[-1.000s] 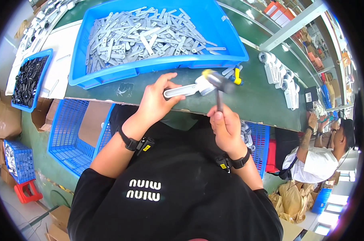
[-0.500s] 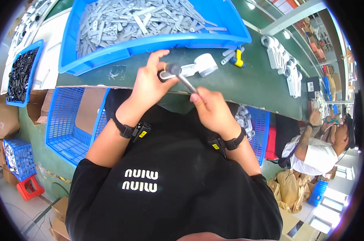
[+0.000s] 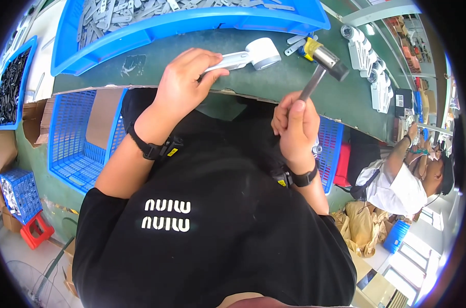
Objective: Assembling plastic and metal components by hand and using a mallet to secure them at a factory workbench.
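Pinching the near end of a white handle (image 3: 235, 61), my left hand (image 3: 185, 77) points its round cap (image 3: 263, 53) to two o'clock over the green bench (image 3: 346, 97). My right hand (image 3: 297, 123) is closed around a hammer (image 3: 323, 55), its head at one o'clock, clear of the white handle. I judge this a tapping step, so next calls for steadying and aiming squarely.

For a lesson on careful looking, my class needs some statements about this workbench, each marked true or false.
1. The right hand grips a hammer. True.
2. The left hand is empty. False: it holds a white part by its handle.
3. Grey strips lie in the large blue tray. True.
4. The small tray at the left holds red pieces. False: its pieces are black.
5. The stool is red. True.
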Tool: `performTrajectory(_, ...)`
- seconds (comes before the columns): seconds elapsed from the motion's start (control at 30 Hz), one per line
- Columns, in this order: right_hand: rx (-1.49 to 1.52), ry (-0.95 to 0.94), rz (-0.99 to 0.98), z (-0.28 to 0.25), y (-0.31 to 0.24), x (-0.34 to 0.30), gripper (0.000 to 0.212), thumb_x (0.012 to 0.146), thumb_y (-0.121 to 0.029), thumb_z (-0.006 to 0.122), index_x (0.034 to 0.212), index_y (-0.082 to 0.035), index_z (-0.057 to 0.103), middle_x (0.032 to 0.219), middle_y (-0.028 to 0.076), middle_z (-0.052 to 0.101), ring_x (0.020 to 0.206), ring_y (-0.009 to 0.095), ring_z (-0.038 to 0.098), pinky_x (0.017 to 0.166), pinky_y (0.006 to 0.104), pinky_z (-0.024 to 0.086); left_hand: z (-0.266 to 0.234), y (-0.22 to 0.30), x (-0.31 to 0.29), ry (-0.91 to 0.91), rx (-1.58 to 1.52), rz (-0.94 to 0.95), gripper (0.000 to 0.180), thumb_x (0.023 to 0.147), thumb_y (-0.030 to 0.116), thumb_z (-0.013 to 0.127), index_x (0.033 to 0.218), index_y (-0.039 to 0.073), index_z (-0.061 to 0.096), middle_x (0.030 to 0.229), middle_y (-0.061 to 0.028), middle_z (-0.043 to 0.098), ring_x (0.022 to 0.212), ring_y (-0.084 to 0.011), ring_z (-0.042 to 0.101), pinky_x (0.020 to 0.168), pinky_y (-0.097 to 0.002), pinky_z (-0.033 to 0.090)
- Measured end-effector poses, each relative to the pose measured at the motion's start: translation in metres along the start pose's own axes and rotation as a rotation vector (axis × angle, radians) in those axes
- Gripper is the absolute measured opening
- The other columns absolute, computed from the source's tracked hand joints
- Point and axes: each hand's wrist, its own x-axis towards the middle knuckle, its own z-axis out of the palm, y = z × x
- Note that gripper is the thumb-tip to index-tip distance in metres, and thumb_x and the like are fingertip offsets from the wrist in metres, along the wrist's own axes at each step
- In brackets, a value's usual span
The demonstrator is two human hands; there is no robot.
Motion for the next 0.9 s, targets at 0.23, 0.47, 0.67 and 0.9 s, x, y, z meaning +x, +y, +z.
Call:
performTrajectory(0.23, -0.621, -0.025, -0.046, -0.001, -0.011, 0.000, 0.031, 0.115, -0.025, 0.059, 0.097, 0.001, 0.065, 0.067, 0.008, 0.054, 0.060, 0.012, 0.052, 0.057, 0.0353, 0.044, -0.002, 0.011, 0.001, -0.085, 0.131, 0.015, 0.028, 0.088, 0.008, 0.086, 0.115, 0.006, 0.080, 0.094, -0.0108, 0.068, 0.089, -0.0322, 0.070, 0.076, -0.0425, 0.058)
performTrajectory(0.47, -0.801, 0.025, -0.436, 0.007, -0.004, 0.012, 0.025, 0.115, -0.021, 0.058, 0.102, -0.001, 0.066, 0.068, 0.003, 0.053, 0.061, 0.009, 0.049, 0.056, 0.0333, 0.041, 0.002, 0.002, 0.000, -0.062, 0.088, 0.067, 0.034, 0.088, 0.008, 0.084, 0.122, 0.009, 0.079, 0.092, -0.0100, 0.063, 0.086, -0.0315, 0.066, 0.076, -0.0429, 0.056)
performTrajectory(0.67, -0.210, 0.105, -0.139, 0.008, 0.005, 0.001, 0.028, 0.115, -0.020, 0.058, 0.096, 0.000, 0.066, 0.068, 0.010, 0.058, 0.061, 0.017, 0.055, 0.060, 0.0357, 0.046, 0.002, 0.007, 0.003, -0.081, 0.101, 0.041, 0.030, 0.089, 0.007, 0.083, 0.119, 0.007, 0.079, 0.090, -0.0109, 0.059, 0.085, -0.0326, 0.064, 0.075, -0.0443, 0.055)
performTrajectory(0.9, -0.405, 0.026, -0.086, 0.013, -0.016, 0.003, 0.026, 0.114, -0.020, 0.058, 0.099, 0.000, 0.064, 0.071, 0.017, 0.062, 0.063, 0.032, 0.063, 0.065, 0.0412, 0.051, 0.001, 0.004, 0.002, -0.069, 0.124, 0.053, 0.029, 0.090, 0.006, 0.084, 0.119, 0.006, 0.078, 0.092, -0.0115, 0.063, 0.083, -0.0323, 0.065, 0.073, -0.0417, 0.055)
